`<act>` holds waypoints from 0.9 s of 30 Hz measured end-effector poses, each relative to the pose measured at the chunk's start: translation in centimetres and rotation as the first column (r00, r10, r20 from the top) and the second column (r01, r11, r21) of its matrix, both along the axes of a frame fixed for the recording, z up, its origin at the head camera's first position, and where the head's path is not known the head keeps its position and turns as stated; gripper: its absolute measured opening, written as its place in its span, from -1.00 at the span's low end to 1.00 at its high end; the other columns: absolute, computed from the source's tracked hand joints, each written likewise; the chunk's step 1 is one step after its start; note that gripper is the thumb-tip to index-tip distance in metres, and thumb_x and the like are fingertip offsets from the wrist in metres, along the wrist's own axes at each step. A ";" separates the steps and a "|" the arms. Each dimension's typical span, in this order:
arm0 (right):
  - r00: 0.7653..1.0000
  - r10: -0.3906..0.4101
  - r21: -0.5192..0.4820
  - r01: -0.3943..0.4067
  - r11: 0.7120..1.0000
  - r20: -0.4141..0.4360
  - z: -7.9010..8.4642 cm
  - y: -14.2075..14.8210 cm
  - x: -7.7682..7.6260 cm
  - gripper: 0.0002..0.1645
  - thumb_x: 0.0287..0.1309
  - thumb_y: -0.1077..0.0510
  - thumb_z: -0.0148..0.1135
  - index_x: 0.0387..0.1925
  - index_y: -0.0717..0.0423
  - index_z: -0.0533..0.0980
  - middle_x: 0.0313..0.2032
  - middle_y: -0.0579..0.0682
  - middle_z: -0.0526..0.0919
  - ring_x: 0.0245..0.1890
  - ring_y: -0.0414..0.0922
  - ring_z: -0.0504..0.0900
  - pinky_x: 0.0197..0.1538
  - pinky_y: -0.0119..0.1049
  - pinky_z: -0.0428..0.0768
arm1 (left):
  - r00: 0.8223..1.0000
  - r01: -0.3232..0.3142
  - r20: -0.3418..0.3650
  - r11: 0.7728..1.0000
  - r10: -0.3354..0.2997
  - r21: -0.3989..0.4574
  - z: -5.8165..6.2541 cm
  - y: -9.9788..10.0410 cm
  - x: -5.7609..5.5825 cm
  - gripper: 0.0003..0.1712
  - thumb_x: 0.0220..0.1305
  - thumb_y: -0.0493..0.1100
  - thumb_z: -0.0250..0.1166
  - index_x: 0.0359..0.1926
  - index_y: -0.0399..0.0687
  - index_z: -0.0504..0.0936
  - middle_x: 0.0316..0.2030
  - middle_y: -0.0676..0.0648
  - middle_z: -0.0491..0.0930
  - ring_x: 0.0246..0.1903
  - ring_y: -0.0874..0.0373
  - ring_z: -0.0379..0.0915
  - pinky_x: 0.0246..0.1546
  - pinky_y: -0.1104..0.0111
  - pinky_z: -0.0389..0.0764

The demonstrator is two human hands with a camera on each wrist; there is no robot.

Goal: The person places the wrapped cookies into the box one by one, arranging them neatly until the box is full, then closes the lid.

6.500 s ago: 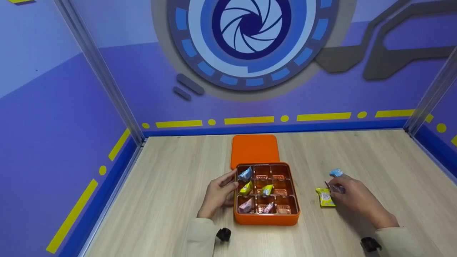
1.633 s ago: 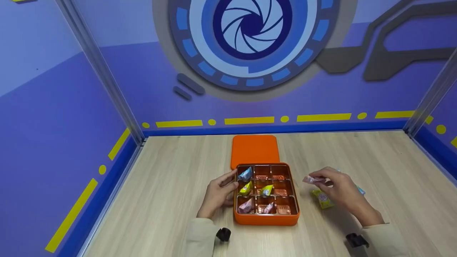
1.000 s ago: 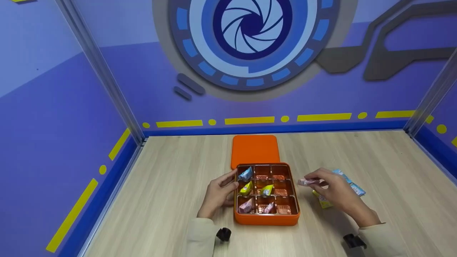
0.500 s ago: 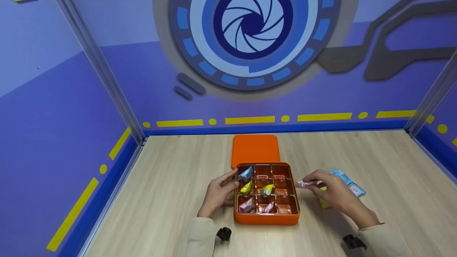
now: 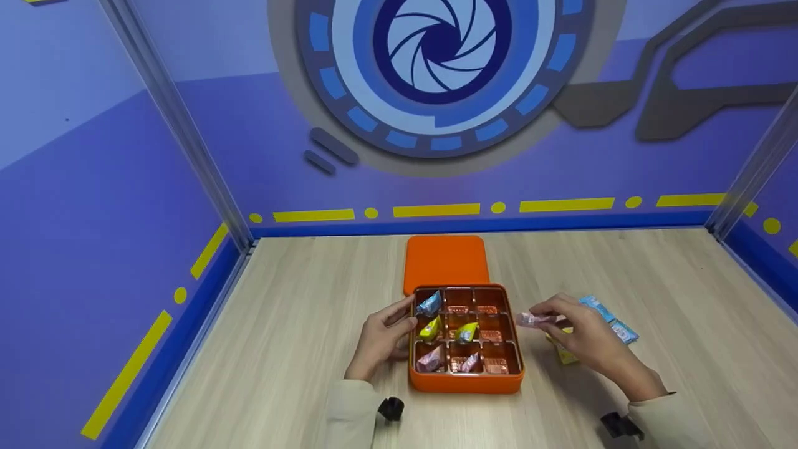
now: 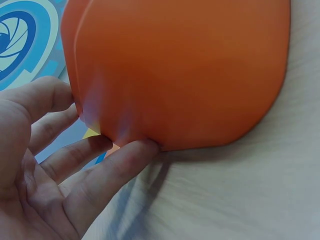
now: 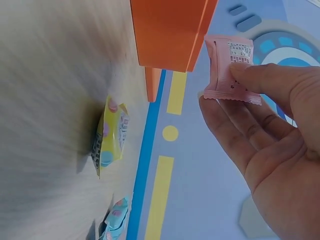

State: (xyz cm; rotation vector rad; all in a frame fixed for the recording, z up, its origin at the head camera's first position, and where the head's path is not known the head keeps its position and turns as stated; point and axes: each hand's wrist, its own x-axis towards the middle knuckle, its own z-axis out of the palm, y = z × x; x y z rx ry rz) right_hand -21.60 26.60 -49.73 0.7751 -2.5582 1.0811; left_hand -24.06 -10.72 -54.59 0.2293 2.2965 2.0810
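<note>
An orange box with nine... small compartments, several of them holding wrapped candies, stands on the table. Its left column has a blue candy, a yellow candy and a pink candy, back to front. The middle column has a yellow candy in the centre and a pink one in front. My left hand rests its relaxed fingertips against the box's left side. Just off the right side, my right hand pinches a pink wrapped candy between thumb and fingers.
An orange lid lies directly behind the box. Under and beyond my right hand lie a yellow candy and two blue candies, one nearer the back. Printed panels wall the table's back and sides.
Since the earliest frame, my right hand has picked up the pink candy and carried it left towards the box. Over the last half second it barely shifts. My left hand stays put.
</note>
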 end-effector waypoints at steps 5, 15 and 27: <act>1.000 0.019 -0.009 -0.019 1.000 0.005 0.3 -0.2 0.2 -0.59 0.18 0.53 0.45 -0.04 0.07 0.71 -0.13 -0.13 0.70 -0.19 -0.04 0.75 -0.14 -0.27 0.78 | 1.000 0.006 0.007 1.000 -0.006 0.003 -0.2 0.0 -0.2 -0.46 0.49 -0.23 0.37 0.44 -0.06 0.59 0.44 -0.28 0.44 0.40 -0.20 0.40 0.28 0.10 0.55; 0.998 0.035 -0.002 -0.035 0.999 0.052 0.6 -0.8 0.5 -0.60 0.23 0.46 0.45 -0.02 -0.02 0.72 -0.12 -0.18 0.67 -0.15 -0.13 0.74 -0.11 -0.25 0.78 | 1.000 0.010 -0.009 1.000 -0.010 -0.001 0.0 -0.1 -0.1 -0.46 0.49 -0.24 0.37 0.44 -0.10 0.58 0.43 -0.30 0.45 0.39 -0.21 0.41 0.28 0.13 0.56; 0.992 0.129 -0.002 -0.129 0.992 0.008 0.8 -1.3 0.7 -0.59 0.23 0.46 0.45 -0.03 -0.05 0.71 -0.12 -0.17 0.70 -0.18 0.01 0.77 -0.16 -0.23 0.80 | 1.000 0.004 0.002 1.000 -0.004 0.012 -0.2 -0.1 -0.2 -0.46 0.48 -0.25 0.38 0.43 -0.10 0.59 0.42 -0.29 0.47 0.40 -0.18 0.42 0.27 0.14 0.56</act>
